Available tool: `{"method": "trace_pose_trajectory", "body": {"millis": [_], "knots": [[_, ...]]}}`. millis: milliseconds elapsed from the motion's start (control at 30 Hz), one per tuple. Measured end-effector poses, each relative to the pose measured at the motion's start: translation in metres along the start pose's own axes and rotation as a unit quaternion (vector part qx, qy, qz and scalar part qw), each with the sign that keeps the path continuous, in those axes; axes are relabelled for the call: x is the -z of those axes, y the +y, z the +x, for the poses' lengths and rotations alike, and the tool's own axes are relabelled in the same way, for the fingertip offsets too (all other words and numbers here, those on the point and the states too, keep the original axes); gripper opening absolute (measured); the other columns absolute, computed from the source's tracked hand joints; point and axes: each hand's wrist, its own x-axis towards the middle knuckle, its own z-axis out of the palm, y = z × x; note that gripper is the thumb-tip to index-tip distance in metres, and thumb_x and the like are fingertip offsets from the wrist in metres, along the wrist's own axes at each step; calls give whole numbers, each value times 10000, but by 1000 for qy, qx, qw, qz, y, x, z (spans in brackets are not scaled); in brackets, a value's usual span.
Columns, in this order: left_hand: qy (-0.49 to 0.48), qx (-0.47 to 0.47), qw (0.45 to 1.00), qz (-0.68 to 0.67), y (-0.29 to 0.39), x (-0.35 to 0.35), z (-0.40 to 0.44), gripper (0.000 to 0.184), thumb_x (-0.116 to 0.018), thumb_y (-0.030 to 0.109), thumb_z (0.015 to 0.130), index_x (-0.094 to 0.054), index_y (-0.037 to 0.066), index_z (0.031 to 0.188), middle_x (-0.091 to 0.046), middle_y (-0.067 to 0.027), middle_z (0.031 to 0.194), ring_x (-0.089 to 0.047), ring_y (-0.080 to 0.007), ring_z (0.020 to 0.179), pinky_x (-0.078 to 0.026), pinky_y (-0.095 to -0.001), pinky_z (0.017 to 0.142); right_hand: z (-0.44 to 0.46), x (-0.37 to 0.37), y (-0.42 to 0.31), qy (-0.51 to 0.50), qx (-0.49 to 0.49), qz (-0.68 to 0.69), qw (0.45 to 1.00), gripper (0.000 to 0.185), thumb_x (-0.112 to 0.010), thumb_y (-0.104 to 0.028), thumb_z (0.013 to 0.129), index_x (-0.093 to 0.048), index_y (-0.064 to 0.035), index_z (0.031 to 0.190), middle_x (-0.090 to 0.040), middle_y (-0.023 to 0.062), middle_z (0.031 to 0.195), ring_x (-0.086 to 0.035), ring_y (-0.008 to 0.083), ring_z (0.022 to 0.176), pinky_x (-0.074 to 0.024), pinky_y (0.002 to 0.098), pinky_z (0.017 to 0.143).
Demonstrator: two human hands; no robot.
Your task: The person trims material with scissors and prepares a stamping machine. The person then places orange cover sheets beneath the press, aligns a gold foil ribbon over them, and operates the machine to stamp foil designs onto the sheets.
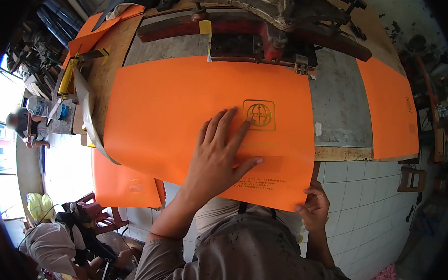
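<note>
A large orange sheet lies across the work table in front of me, its near edge hanging past the table toward my lap. It carries a gold globe emblem in a square frame and several lines of printed text near the bottom. My left hand rests on the sheet with fingers spread, the index fingertip at the emblem. At the lower right corner, my right hand pinches the sheet's edge between thumb and fingers. The heavy press, with dark and red metal parts, stands over the sheet's far edge.
More orange sheets lie on the table's right side, and a stack of printed orange sheets sits lower left. A yellow roll is on the left. One person sits at lower left; another is farther back.
</note>
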Motion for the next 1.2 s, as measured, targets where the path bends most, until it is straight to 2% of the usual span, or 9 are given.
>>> {"method": "trace_pose_trajectory", "body": {"millis": [333, 433, 533, 667, 767, 833, 933, 1033, 1200], "knots": [[-30, 3, 999, 15, -1, 1, 0, 670, -779, 491, 861, -647, 120, 1403, -428, -234, 1557, -430, -446, 1415, -357, -557, 1156, 4, 7, -1, -37, -27, -2, 999, 470, -804, 68, 819, -629, -22, 1246, -534, 147, 1371, -577, 259, 1296, -498, 414, 1068], [-43, 6, 999, 16, 0, 5, 3, 690, -781, 511, 850, -645, 132, 1410, -436, -234, 1546, -434, -445, 1407, -356, -559, 1148, 8, 13, 2, -72, 3, -63, 995, 470, -813, 56, 808, -646, -21, 1240, -531, 143, 1370, -554, 264, 1315, -489, 417, 1078], [-52, 17, 998, 31, 2, 6, 6, 729, -780, 545, 838, -632, 146, 1430, -453, -221, 1519, -445, -433, 1387, -357, -554, 1132, 17, 9, -4, -72, 4, -35, 997, 497, -823, 44, 792, -648, -14, 1254, -528, 147, 1363, -535, 270, 1330, -475, 420, 1088], [-60, 25, 996, 61, 2, 4, 12, 799, -744, 618, 838, -597, 152, 1470, -472, -193, 1472, -451, -413, 1356, -349, -550, 1110, 24, 0, -17, -37, -27, 3, 999, 482, -832, -100, 814, -654, -24, 1255, -550, 152, 1337, -547, 284, 1307, -452, 428, 1082], [-52, 21, 996, 68, 5, 7, 18, 816, -676, 641, 897, -567, 71, 1470, -494, -198, 1424, -480, -386, 1310, -363, -555, 1062, 32, -3, -26, -25, -30, -2, 999, 525, -843, -220, 847, -646, 6, 1278, -548, 167, 1355, -562, 292, 1298, -457, 423, 1078], [-60, 44, 995, 67, 6, 4, 20, 805, -678, 633, 892, -565, 108, 1492, -488, -184, 1408, -461, -393, 1311, -342, -552, 1083, 38, -4, -35, -16, -36, -10, 999, 594, -853, -314, 857, -636, 29, 1290, -549, 181, 1369, -570, 296, 1296, -463, 422, 1072], [-61, 47, 994, 71, 7, 3, 23, 786, -681, 614, 896, -564, 131, 1504, -487, -180, 1382, -453, -396, 1298, -331, -548, 1089, 47, -5, -48, -46, -32, 35, 998, 574, -772, -246, 923, -581, 79, 1357, -540, 177, 1399, -536, 282, 1346, -458, 413, 1096], [-56, 34, 995, 70, 7, 3, 19, 757, -687, 599, 897, -586, 130, 1482, -479, -192, 1402, -447, -403, 1309, -330, -548, 1096, 60, -5, -58, -69, -30, 17, 997, 663, -783, -316, 918, -557, 90, 1390, -547, 169, 1400, -542, 280, 1336, -438, 396, 1109], [-36, -3, 999, -3, -2, 23, 3, 641, -699, 513, 913, -649, 106, 1407, -484, -201, 1490, -438, -415, 1390, -338, -553, 1149, 93, -27, -82, -53, -69, -6, 996, 588, -705, -125, 971, -487, 88, 1474, -538, 184, 1467, -525, 237, 1366, -418, 361, 1124]]}}
